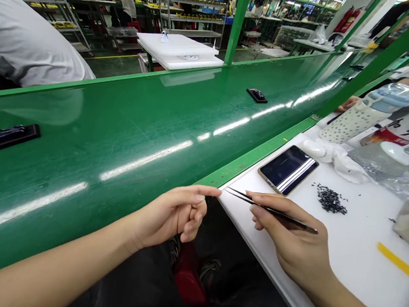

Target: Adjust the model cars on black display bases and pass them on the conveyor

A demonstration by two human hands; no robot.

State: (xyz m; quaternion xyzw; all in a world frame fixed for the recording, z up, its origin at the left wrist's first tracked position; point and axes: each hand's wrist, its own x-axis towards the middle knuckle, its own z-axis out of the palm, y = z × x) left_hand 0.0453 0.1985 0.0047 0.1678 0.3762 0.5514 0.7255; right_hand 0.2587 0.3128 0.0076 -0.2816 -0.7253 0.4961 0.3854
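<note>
Head view: the left hand (170,217), lower centre, is held index outstretched, other fingers loosely curled, as tweezers (278,213) are pinched firmly by the right hand (302,245), lower right.

Smartphone (287,172) right, polka-dot bottle (349,117) farther right. Yellow strip (399,263) near right. White-topped table (185,47) far centre, fire extinguishers (351,21) far right.

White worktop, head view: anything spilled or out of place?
Black bits look odd: piled loose on the worktop, no tray, strays around; spilled or placed, can't tell. Crumpled white material lies near the phone. The tweezers in the right hand look fine.
</note>
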